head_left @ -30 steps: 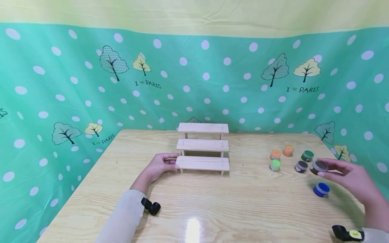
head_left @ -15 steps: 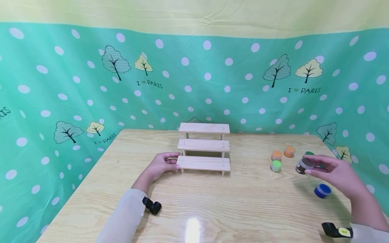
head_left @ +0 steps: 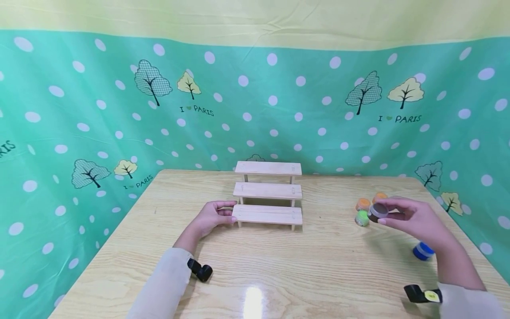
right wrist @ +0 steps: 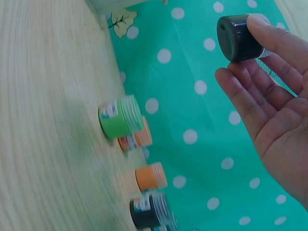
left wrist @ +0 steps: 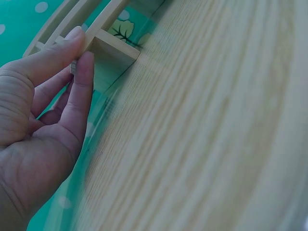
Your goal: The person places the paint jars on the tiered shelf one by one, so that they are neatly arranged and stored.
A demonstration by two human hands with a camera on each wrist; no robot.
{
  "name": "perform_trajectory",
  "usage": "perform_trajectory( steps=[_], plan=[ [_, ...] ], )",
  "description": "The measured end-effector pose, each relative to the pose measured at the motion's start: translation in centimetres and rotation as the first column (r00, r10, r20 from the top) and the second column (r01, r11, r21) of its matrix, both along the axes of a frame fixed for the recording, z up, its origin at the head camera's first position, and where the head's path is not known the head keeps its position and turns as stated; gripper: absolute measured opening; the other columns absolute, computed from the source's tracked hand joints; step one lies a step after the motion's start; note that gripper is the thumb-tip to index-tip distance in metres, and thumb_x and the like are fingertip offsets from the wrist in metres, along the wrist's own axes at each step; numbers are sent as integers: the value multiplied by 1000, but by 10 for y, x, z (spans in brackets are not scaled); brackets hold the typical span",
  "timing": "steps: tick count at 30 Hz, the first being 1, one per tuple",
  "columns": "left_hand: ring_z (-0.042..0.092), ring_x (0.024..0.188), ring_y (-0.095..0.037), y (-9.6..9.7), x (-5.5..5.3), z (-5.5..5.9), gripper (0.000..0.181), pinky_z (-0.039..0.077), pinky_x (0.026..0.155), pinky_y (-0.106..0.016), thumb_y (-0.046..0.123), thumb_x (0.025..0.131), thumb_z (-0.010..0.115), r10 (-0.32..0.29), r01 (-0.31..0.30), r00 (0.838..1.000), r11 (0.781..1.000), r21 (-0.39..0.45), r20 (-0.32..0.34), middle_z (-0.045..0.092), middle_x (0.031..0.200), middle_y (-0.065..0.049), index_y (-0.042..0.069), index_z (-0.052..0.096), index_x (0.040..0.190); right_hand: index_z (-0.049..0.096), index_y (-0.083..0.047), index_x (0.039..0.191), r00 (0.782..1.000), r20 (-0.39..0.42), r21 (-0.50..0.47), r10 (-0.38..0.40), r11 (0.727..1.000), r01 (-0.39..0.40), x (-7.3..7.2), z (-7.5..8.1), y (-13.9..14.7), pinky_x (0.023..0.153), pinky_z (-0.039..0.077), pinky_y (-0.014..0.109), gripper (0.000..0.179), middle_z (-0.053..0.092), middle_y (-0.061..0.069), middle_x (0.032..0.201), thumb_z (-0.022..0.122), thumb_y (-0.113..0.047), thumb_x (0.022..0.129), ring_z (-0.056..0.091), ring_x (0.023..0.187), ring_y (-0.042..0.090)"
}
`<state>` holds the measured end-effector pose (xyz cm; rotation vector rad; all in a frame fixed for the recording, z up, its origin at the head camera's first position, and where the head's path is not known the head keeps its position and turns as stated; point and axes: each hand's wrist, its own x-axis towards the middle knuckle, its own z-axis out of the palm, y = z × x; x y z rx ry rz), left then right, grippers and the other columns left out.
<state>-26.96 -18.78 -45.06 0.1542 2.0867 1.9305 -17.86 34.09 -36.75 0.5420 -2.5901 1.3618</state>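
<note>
A small three-tier wooden step stand (head_left: pixel 268 214) is set upright on the table. My left hand (head_left: pixel 209 219) pinches the left end of its lowest shelf; in the left wrist view the thumb (left wrist: pixel 72 41) and index finger lie against the wood. Off to the right, my right hand (head_left: pixel 418 223) holds a dark, almost black paint jar (right wrist: pixel 236 41) between thumb and fingers, raised above the table. Below and beside that jar stand a green paint jar (head_left: pixel 361 218) and an orange one (head_left: pixel 363 204). Another orange jar (right wrist: pixel 149 177) is partly covered by the hand in the head view.
A blue paint jar (head_left: pixel 422 251) stands under my right forearm. Another dark jar (right wrist: pixel 143 211) shows in the right wrist view, with one more jar partly behind it. The wooden table (head_left: pixel 303 270) backs onto a green dotted curtain (head_left: pixel 279 115).
My right hand has carried the dark jar leftward from over the right-hand jars to beside the green and orange ones. My left hand keeps its hold on the stand.
</note>
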Motion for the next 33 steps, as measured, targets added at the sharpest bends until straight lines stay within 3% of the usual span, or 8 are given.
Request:
perform_trajectory(
  steps=[8,14,24,33],
  plan=[
    [63,88,-15,0,0,1,60,59,73,-29,-7,76,79,-6,6,1000,1000,12,-12,67,99,-11,-6,56,131,61,3,127,999,43,-9,19,1000,-18,-7,3,-18,76,57,22,44,62,-14,115,75,-8,87,64,97,4],
    [64,88,-16,-1,-1,-1,61,58,74,-29,-8,75,79,-10,11,1000,1000,23,-14,68,98,-11,-7,56,131,62,-2,128,998,56,43,-6,999,4,-13,8,-29,77,56,20,47,64,-2,113,77,-16,86,65,95,5],
    [64,86,-16,0,-1,0,61,59,73,-30,-8,75,79,-6,6,1000,1000,20,-11,68,96,-10,-7,56,131,61,6,125,990,5,-59,143,988,-142,-28,17,-48,75,58,25,43,65,-2,112,75,-2,85,67,94,14],
    [65,88,-16,-1,-2,-2,61,59,74,-31,-8,75,79,-15,15,1000,1000,27,-18,69,100,-12,-7,55,132,62,4,125,985,26,-55,169,984,-167,-34,25,-63,76,58,27,44,63,7,110,76,-4,85,69,94,14]
  ],
)
